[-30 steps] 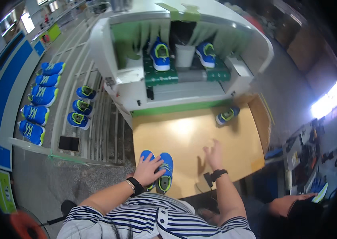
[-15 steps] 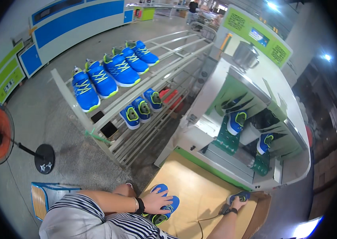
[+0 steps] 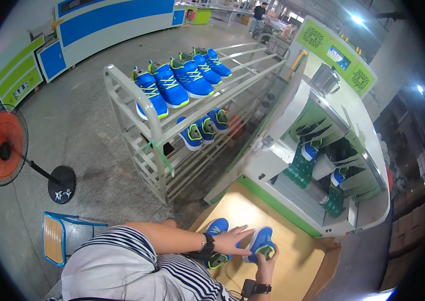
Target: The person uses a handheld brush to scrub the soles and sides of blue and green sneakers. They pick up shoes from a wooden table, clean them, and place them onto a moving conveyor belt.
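Note:
A blue sneaker with a white sole and lime trim is tilted up over the light wooden worktop. My right hand grips it by the heel and collar. Reaching in from the left, my left hand is open, its fingers stretched toward the held sneaker's side; whether they touch it I cannot tell. Under and beside my left hand lies a blue sneaker, toe away from me. The lime-edged collar of a sneaker shows below that hand; my wrist hides what lies between.
A metal rack ahead carries several blue sneakers on its top and lower shelves. To the right stands a white-and-green machine with sneakers on green perforated conveyor plates. A floor fan and a stool stand left.
My right hand has brought its sneaker from the worktop's right end toward the middle and tilted it up. My left hand has moved right, off the sneaker it rested on. The view has shifted.

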Demonstrator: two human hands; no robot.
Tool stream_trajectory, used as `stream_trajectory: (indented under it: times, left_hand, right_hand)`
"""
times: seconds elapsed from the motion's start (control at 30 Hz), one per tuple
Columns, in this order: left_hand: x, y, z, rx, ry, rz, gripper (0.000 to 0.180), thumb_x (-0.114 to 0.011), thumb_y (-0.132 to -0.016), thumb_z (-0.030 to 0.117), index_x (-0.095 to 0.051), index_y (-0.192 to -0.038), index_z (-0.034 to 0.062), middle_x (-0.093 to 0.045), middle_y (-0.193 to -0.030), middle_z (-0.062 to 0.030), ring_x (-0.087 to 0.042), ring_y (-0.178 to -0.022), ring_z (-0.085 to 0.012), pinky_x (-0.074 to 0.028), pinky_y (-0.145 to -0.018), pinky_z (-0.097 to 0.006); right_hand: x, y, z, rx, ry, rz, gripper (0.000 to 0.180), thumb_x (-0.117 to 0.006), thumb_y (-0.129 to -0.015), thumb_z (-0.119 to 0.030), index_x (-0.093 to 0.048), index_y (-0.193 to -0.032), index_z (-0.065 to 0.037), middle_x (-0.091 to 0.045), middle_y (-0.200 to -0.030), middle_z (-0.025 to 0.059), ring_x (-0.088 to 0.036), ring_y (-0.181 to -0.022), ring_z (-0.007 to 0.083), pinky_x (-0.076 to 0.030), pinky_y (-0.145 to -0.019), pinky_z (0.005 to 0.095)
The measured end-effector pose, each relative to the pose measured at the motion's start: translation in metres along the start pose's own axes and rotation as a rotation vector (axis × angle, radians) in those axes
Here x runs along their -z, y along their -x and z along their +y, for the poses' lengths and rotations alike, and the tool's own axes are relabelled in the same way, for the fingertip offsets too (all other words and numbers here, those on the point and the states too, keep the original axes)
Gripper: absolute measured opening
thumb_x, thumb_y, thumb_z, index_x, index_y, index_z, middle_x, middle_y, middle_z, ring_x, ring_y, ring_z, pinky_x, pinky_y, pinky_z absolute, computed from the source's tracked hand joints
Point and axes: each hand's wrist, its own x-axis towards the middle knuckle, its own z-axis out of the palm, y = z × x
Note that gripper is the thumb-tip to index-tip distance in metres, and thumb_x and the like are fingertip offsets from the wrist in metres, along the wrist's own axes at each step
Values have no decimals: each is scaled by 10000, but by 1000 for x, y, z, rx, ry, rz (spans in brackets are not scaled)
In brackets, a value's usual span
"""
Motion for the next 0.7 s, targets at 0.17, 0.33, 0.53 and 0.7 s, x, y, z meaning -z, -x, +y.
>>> stream_trajectory:
  times: [0.17, 0.33, 0.53, 0.7]
  left_hand:
    - [6, 0, 17, -140, 357, 576, 983, -748, -781, 125, -196, -1595, 134, -220, -1597, -283, -262, -1490, -439, -266, -1212, -453]
    - [58, 25, 9, -8, 496, 612, 939, -726, -791, 115, -226, -1586, 141, -317, -1550, -240, -328, -1452, -375, -309, -1186, -427]
    - [73, 38, 1, 118, 615, 601, 939, -713, -801, 107, -202, -1588, 132, -308, -1530, -235, -353, -1426, -363, -334, -1170, -428]
    - [84, 13, 29, -32, 565, 456, 938, -704, -806, 84, -188, -1588, 109, -320, -1524, -261, -357, -1426, -380, -309, -1179, -446]
  right_hand:
    - [-79, 39, -59, 320, 220, -420, 1225, -852, -785, -132, 34, -1631, -134, -262, -1599, 275, -312, -1479, 367, -338, -1163, 496]
    - [-82, 26, 43, 228, 1090, -473, 1092, -911, -730, -364, -267, -1572, -97, -168, -1601, 360, -213, -1489, 508, -220, -1202, 584]
    - [-82, 20, 73, 328, 868, -120, 925, -825, -666, -109, -350, -1459, -89, -292, -1515, 378, -371, -1405, 500, -388, -1143, 474]
    - [-42, 48, 46, -9, 544, -73, 763, -772, -744, -109, -406, -1411, -58, -586, -1258, 235, -618, -1134, 337, -505, -973, 408]
